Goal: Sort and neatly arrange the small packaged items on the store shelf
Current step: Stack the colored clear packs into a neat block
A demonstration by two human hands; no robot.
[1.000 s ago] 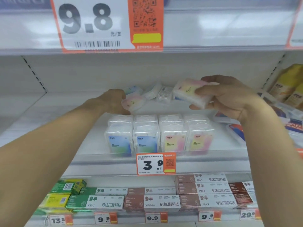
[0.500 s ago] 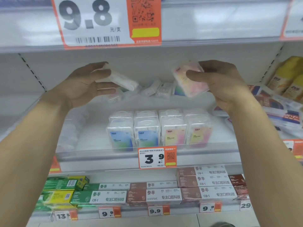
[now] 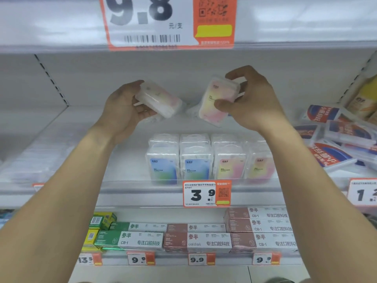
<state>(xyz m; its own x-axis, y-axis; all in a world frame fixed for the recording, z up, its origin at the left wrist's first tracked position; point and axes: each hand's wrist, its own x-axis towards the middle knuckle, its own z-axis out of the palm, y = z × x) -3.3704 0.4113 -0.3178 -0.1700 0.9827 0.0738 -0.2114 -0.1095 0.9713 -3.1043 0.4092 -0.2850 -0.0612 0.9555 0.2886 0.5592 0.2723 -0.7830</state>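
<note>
My left hand [image 3: 124, 111] holds a clear plastic pack [image 3: 159, 100] with a faint pink label, tilted, above the shelf. My right hand [image 3: 253, 101] grips a second clear pack [image 3: 216, 103] with a pink and yellow label, its face turned toward me. Both packs are lifted off the white shelf [image 3: 126, 180]. Below them a neat row of the same packs [image 3: 208, 160] stands upright at the shelf front, blue-green labels on the left and pink-yellow labels on the right. A few loose packs [image 3: 190, 111] lie at the back, mostly hidden behind my hands.
A 3.9 price tag [image 3: 206, 194] hangs on the shelf edge. Red and blue packages [image 3: 336, 137] lie jumbled at the right. Toothpaste boxes [image 3: 195, 237] fill the shelf below. A large 9.8 tag [image 3: 167, 21] hangs on the shelf above.
Both hands have lifted their packs up from the back of the shelf. The left pack has turned in my palm, and the right pack has rotated to show its label.
</note>
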